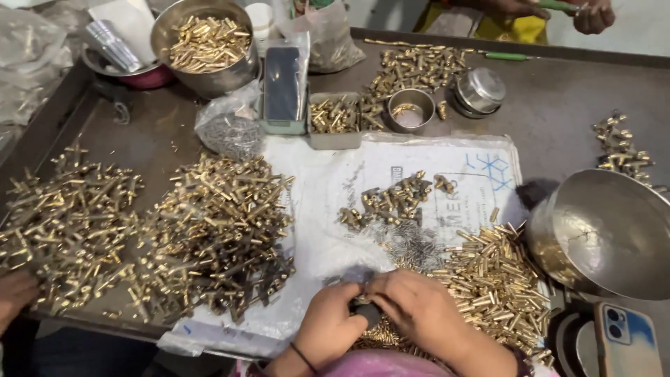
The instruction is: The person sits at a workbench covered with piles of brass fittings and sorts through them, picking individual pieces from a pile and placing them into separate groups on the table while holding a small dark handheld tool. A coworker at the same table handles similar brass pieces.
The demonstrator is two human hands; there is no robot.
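Head view shows us our left hand (329,323) and right hand (417,305) both closed around a small dark metal piece (366,309), beside the heap of short brass tubes (492,283) on the desk (558,112).

- A dark brown metal worktable (558,105) filled nearly the whole view; its raised rim ran along the far edge and down the left side.
- A creased white plastic sheet (363,167) covered the table's middle.
- Beyond the far rim, a strip of pale grey floor (642,38) showed; the light was even and soft.
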